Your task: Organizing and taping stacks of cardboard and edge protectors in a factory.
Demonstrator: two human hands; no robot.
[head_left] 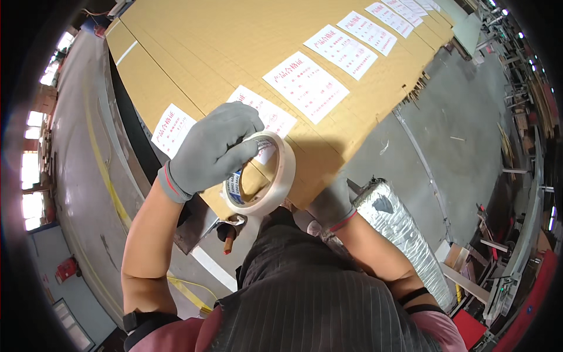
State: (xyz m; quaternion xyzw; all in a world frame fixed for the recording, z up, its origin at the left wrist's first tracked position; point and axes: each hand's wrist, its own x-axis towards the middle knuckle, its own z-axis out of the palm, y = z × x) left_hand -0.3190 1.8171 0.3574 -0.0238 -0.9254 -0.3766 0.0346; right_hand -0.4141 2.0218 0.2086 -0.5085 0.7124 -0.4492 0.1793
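Note:
My left hand, in a grey glove with a red-trimmed cuff, is closed on the rim of a wide roll of clear tape. The roll is tilted above the near corner of a large brown cardboard sheet, and its inner core shows blue print. My right hand, also gloved, is low at the sheet's near right edge. It is blurred and its fingers are hard to make out. White paper labels with red print lie in a row along the sheet. One label is partly covered by my left hand.
A bundle wrapped in shiny silver film stands beside my right forearm. Wooden boards and scraps lie on the right. A yellow line marks the grey floor at left, and a red box hangs on the wall.

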